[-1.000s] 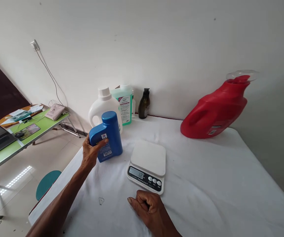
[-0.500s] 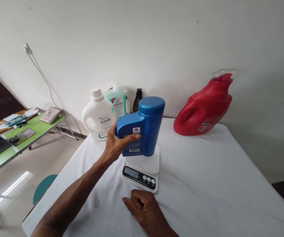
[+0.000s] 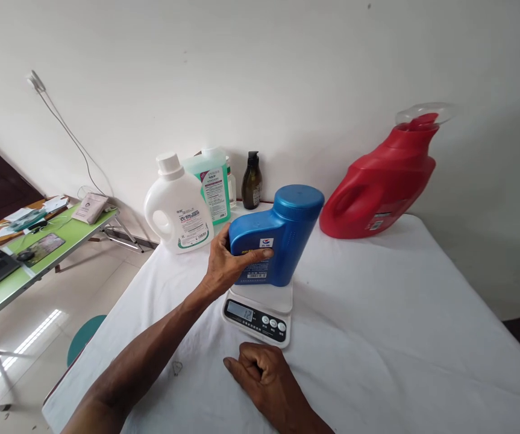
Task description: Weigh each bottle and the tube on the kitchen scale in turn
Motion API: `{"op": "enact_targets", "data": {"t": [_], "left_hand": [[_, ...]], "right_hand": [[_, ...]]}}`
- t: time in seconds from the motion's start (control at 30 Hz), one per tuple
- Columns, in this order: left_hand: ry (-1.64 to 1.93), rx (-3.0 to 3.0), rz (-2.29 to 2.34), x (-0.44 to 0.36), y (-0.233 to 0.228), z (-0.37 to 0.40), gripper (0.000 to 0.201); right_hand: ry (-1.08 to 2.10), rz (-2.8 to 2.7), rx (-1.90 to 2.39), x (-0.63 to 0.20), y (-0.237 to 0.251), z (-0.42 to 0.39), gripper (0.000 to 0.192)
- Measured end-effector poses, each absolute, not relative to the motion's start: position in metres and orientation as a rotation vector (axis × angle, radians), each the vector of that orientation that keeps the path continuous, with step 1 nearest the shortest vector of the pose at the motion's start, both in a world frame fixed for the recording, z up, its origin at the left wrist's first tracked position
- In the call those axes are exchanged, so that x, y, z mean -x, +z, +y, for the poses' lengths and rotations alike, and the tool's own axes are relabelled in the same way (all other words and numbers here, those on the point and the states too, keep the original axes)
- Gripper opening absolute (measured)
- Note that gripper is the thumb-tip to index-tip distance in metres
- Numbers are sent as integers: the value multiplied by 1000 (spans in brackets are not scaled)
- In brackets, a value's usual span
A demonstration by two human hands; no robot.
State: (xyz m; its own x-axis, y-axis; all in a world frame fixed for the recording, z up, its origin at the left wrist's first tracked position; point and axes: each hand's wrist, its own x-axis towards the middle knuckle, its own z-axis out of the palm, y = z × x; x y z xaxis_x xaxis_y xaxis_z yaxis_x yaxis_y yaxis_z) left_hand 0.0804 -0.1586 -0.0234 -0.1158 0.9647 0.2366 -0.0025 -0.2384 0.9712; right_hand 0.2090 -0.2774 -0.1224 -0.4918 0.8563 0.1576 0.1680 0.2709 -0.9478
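Observation:
My left hand [image 3: 224,262] grips the handle of a blue plastic bottle [image 3: 282,236], which stands on or just above the white platform of a small digital kitchen scale [image 3: 260,308]. The bottle leans a little to the right and hides most of the platform. The scale's grey display and round buttons face me. My right hand [image 3: 264,375] rests on the white tablecloth just in front of the scale, fingers curled into a loose fist and holding nothing.
A white detergent jug [image 3: 177,208], a green bottle [image 3: 209,184] and a dark pump bottle [image 3: 251,181] stand by the wall. A red jug [image 3: 379,181] leans at the back right. A green folding table [image 3: 25,256] and a teal stool [image 3: 85,337] stand left.
My left hand carried the blue bottle from the table left of the scale up and over, then lowered it to the scale's platform. My right hand stayed put.

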Motion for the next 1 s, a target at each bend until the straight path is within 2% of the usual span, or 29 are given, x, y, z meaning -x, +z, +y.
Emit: {"op": "enact_targets", "data": {"t": [0.3,0.4,0.53,0.67,1.0], "left_hand": [[1461,-1498,1138,-72,-22,-166,58],[1533,-1534,1126,-55,-38,-166,57],[1621,-1303,1346,-32,-78,-162,57],[1542,-1172,1380,-20,-107,-160,62],[1459,-1174,1378,-19,-110,-155,61]], "right_hand": [[1233,-1872,943,-210,-122,-279,48],[1214,-1890,934,-211,-122,-279,50],[1219,-1911,937,-213,-122,-278,51],[1240,-1914,960,-213,-122,-278,52],[1229,-1928,970,-213,-127,-279,52]]}}
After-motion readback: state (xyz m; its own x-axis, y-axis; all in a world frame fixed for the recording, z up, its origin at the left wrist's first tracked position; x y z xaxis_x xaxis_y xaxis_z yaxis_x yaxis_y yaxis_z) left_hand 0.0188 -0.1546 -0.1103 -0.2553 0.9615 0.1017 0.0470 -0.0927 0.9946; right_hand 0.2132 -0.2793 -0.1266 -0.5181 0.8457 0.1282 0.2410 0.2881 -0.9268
